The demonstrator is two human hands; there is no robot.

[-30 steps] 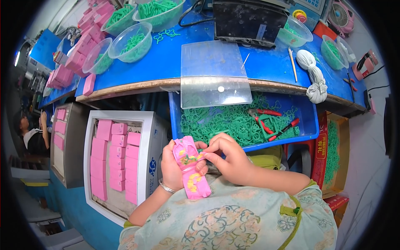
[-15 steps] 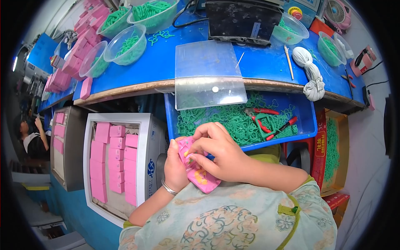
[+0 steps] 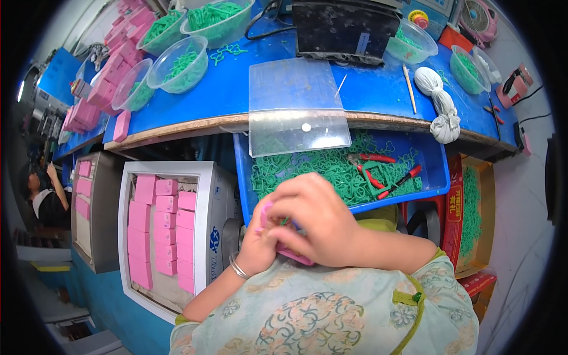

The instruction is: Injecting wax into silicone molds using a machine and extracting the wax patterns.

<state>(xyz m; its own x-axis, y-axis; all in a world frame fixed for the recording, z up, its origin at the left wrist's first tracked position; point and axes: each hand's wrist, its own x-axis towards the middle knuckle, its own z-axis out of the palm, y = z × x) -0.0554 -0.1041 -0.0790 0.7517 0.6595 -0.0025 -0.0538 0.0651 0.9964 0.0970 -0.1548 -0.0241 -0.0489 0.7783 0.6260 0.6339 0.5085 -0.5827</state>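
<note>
A soft pink block, which looks like a rubber mould (image 3: 266, 212), is held close in front of my body. My left hand (image 3: 254, 248) is wrapped round its left side. From the right, my right hand (image 3: 322, 219) bends over it, with curled fingertips at the mould; they cover most of it. A small bit of green (image 3: 285, 221) shows between the fingers. Just beyond my hands is a blue tray (image 3: 435, 171) full of green wax pieces (image 3: 296, 168), with red-handled pliers (image 3: 378, 158) and another red-handled tool (image 3: 405, 180) on top.
A clear plate (image 3: 299, 89) overhangs the blue bench edge. On the bench are tubs of green pieces (image 3: 177, 65), a black machine (image 3: 346, 29), a wooden stick (image 3: 409, 89) and a tied white cloth bundle (image 3: 438, 103). Pink blocks fill a white-framed case (image 3: 139, 219) at left; another person (image 3: 47, 195) sits beyond.
The mould was spread partly open, showing yellow patches; now it is bent and mostly covered. My right hand has moved over it, and the left has turned inward and to the right.
</note>
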